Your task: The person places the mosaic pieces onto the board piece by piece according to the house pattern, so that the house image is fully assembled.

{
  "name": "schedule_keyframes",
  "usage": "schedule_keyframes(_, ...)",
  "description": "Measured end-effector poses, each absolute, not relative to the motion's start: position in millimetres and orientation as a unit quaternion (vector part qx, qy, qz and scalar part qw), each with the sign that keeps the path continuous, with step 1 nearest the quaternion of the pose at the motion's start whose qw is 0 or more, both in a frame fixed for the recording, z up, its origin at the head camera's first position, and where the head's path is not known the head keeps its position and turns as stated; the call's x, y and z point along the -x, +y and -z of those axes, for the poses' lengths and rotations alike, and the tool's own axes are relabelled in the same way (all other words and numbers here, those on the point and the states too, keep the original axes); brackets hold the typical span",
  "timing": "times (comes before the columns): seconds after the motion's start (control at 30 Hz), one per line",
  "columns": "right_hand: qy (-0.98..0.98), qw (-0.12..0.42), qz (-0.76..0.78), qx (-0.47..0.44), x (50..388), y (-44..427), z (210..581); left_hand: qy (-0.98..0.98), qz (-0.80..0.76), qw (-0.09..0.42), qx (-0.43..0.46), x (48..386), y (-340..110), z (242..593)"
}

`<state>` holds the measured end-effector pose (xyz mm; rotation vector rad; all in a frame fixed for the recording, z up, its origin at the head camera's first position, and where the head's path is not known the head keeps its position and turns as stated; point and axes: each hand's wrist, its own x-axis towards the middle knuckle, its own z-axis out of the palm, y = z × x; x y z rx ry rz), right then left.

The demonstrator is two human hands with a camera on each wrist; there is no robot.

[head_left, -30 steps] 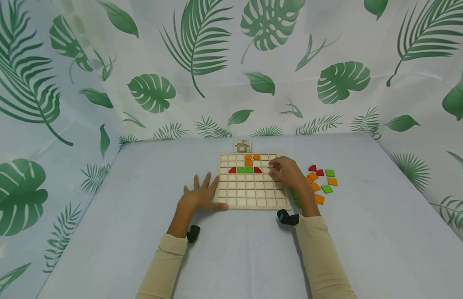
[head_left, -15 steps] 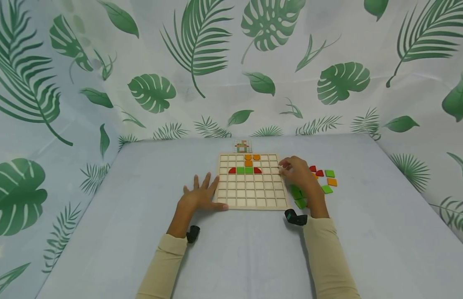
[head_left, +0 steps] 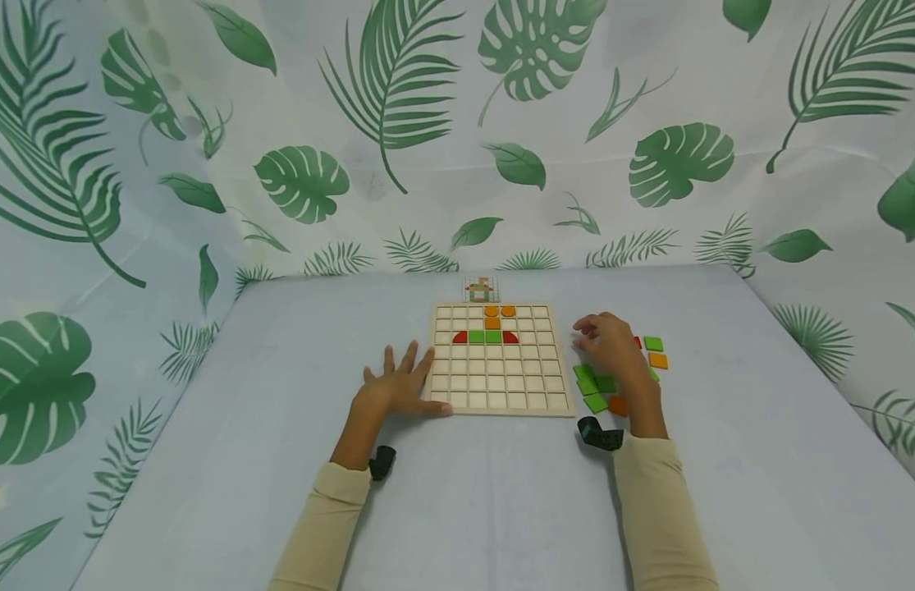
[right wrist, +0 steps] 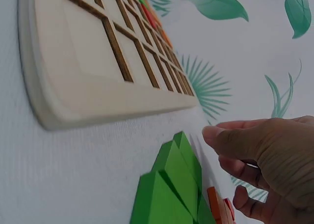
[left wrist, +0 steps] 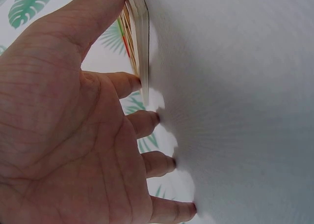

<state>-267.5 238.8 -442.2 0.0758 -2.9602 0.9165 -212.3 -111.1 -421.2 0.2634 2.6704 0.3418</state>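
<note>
A wooden grid board (head_left: 496,383) lies mid-table with a few coloured pieces set in its upper cells: orange rounds (head_left: 508,312), an orange square (head_left: 492,323), green squares (head_left: 476,337) and red quarter-rounds (head_left: 510,337). My left hand (head_left: 394,392) is spread flat at the board's lower left corner, thumb at the front edge and index finger at the side. Right of the board, my right hand (head_left: 612,351) hovers with loosely bent fingers. In the right wrist view no piece shows between its thumb (right wrist: 230,140) and fingers, above the green tiles (right wrist: 171,184).
Behind the board lies a small patterned card (head_left: 481,290). Loose tiles spread on the right: green (head_left: 596,402), orange (head_left: 658,360) and red, partly hidden by the right hand. A leaf-print cloth (head_left: 516,205) rises behind the table.
My right hand has moved right, from above the board's right cells to beside the board over the loose tiles. More green tiles show now. The left hand has stayed in place.
</note>
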Motion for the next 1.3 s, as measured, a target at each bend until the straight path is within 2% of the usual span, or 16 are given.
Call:
schedule_keyframes(0.4, -0.953, 0.118, -0.268, 0.077, 252.7, 259.2, 441.4, 0.964, -0.124, 0.216, -0.096, 210.8, -110.6, 419.5)
schedule_keyframes(0.83, -0.958, 0.118, -0.236, 0.108, 252.3, 270.5, 444.0, 0.964, -0.115, 0.217, -0.1, 212.9, -110.7, 423.0)
schedule_keyframes(1.3, -0.959, 0.082, -0.242, 0.121, 262.8, 268.8, 447.2, 0.964, -0.116, 0.216, -0.1, 212.6, -111.3, 422.5)
